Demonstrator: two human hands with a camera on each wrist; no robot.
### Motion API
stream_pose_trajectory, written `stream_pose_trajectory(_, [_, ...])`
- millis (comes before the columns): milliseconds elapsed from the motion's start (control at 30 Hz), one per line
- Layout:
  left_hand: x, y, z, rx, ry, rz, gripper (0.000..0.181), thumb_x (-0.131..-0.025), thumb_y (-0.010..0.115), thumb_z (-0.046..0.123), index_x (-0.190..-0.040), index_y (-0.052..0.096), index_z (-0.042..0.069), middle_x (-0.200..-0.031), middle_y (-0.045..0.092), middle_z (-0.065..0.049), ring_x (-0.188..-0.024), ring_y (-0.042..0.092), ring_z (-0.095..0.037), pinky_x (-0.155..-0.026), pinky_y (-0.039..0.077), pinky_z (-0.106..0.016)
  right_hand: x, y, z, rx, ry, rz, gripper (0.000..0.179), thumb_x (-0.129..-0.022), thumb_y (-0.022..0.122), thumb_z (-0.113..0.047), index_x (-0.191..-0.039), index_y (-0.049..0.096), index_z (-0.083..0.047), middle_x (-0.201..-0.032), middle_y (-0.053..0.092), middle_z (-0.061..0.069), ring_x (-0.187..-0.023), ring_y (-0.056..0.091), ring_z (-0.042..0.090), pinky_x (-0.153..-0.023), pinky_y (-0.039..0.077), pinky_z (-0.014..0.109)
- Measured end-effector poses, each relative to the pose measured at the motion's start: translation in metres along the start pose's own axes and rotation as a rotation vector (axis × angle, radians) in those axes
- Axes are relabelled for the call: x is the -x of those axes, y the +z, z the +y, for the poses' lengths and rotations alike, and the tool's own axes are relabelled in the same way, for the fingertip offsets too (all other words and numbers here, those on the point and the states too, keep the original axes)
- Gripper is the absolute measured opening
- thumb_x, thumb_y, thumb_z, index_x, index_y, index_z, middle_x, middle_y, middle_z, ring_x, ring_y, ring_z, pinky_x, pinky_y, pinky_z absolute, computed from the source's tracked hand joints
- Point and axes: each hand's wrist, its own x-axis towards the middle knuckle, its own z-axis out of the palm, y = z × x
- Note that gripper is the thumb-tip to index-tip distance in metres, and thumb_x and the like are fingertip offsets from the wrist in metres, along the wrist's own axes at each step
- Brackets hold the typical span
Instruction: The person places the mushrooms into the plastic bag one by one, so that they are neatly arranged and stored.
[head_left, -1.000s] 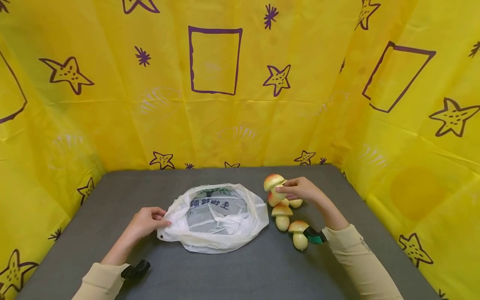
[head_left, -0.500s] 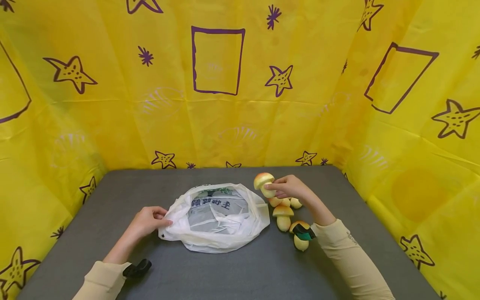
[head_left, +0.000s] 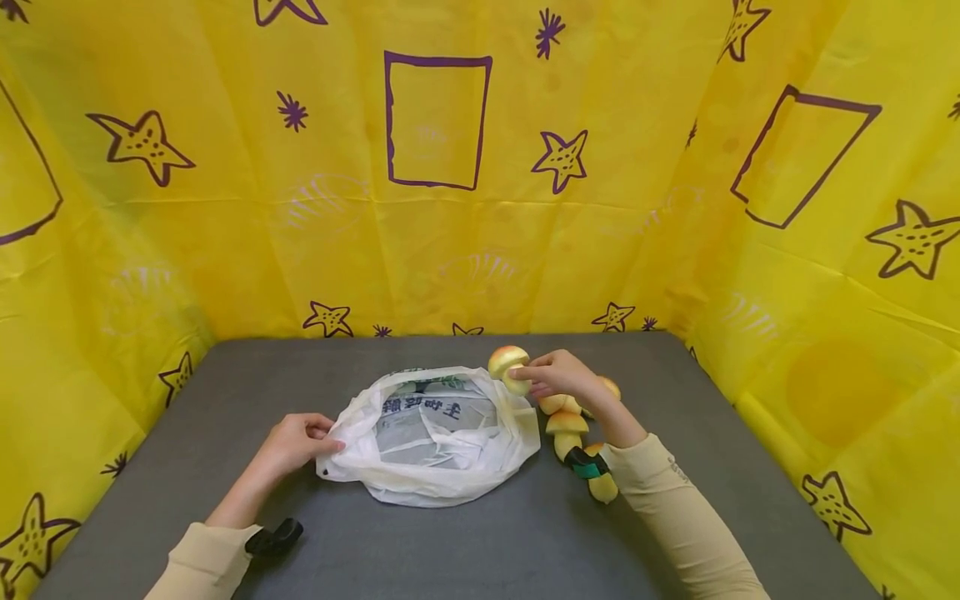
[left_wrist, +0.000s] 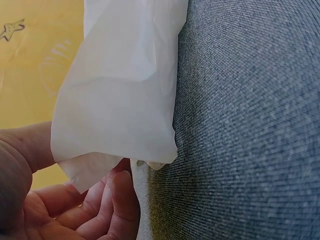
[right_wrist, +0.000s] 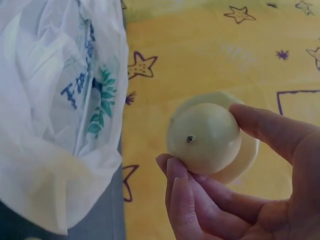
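A white plastic bag (head_left: 420, 490) with dark printed characters lies on the grey table, its mouth spread wide. My left hand (head_left: 294, 446) pinches the bag's left edge; the left wrist view has the white film (left_wrist: 117, 85) between thumb and fingers. My right hand (head_left: 564, 379) holds a toy mushroom (head_left: 508, 360) with an orange and cream cap, upright over the bag's right back rim. In the right wrist view, thumb and fingers grip its round pale stem (right_wrist: 205, 137), with the open bag (right_wrist: 45, 110) off to the left.
Several more toy mushrooms lie right of the bag, such as one upright mushroom (head_left: 567, 429) and another mushroom (head_left: 602, 486) nearer the front, partly hidden by the right wrist strap (head_left: 585, 463). Yellow patterned cloth (head_left: 480, 233) walls the table (head_left: 390, 550) at back and sides.
My right hand has carried the toy mushroom leftward from above the pile to the bag's right rim. The left hand and the bag have stayed in place.
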Motion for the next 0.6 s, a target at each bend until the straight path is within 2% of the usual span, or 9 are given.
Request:
stream_pose_trajectory(167, [0.0,-0.001,0.001,0.003,0.009,0.005,0.042,-0.073,0.08,0.02,-0.102,0.065,-0.008,-0.08,0.064,-0.007,-0.069,0.052,-0.016,-0.059,0.043,-0.027,-0.006,0.007,-0.009,0.003,-0.003,0.003,0.058,-0.08,0.072,-0.043,-0.116,0.065,0.002,-0.11,0.067,0.014,-0.091,0.069,0.026,-0.081,0.054,0.036])
stream_pose_trajectory(333, [0.001,-0.001,0.001,-0.004,0.016,0.011,0.041,-0.073,0.08,0.02,-0.101,0.065,-0.007,-0.078,0.065,-0.006,-0.069,0.051,-0.016,-0.059,0.043,-0.027,-0.012,0.014,-0.015,-0.018,-0.027,-0.016,0.054,-0.08,0.072,-0.04,-0.114,0.066,0.002,-0.103,0.07,0.013,-0.096,0.068,0.029,-0.076,0.055,0.03])
stream_pose_trajectory(433, [0.0,0.0,0.001,-0.008,0.008,0.01,0.041,-0.074,0.08,0.02,-0.101,0.066,-0.007,-0.078,0.065,-0.006,-0.069,0.051,-0.016,-0.06,0.043,-0.027,-0.015,0.018,-0.019,-0.026,-0.025,-0.022,0.056,-0.08,0.072,-0.04,-0.117,0.065,0.002,-0.104,0.07,0.013,-0.098,0.067,0.03,-0.08,0.054,0.033])
stream_pose_trajectory(600, [0.0,0.001,0.001,-0.015,0.009,0.003,0.04,-0.074,0.08,0.021,-0.101,0.066,-0.006,-0.079,0.064,-0.006,-0.069,0.051,-0.016,-0.06,0.043,-0.028,-0.018,0.027,-0.024,-0.08,-0.003,-0.035,0.062,-0.079,0.074,-0.036,-0.124,0.058,0.004,-0.117,0.065,0.018,-0.098,0.067,0.029,-0.087,0.051,0.04])
